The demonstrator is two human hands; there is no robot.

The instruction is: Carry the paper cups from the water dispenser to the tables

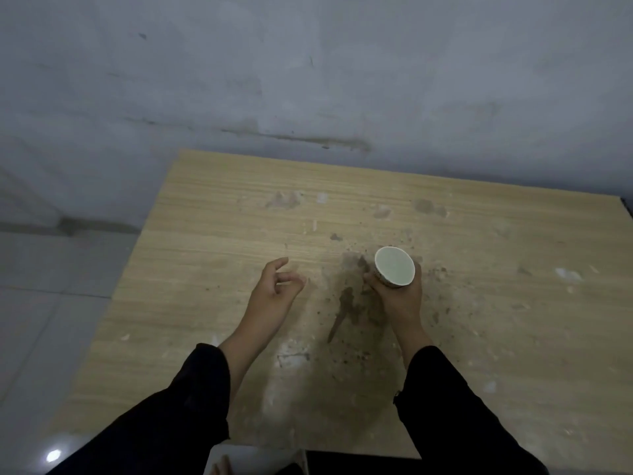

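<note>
A white paper cup (394, 266) with a patterned outer wall is held over the middle of a light wooden table (212, 255). My right hand (399, 296) is wrapped around the cup's lower wall, and the cup's mouth tilts toward the camera. I cannot tell whether its base touches the tabletop. My left hand (274, 293) hovers over the table to the left of the cup, fingers loosely curled and apart, holding nothing. Both arms wear black sleeves.
The tabletop is dirty, with brown stains and crumbs (349, 303) around the cup and white paint flecks. A grey stained wall (308, 80) stands right behind the table. Pale floor tiles (51, 320) lie to the left of the table's left edge.
</note>
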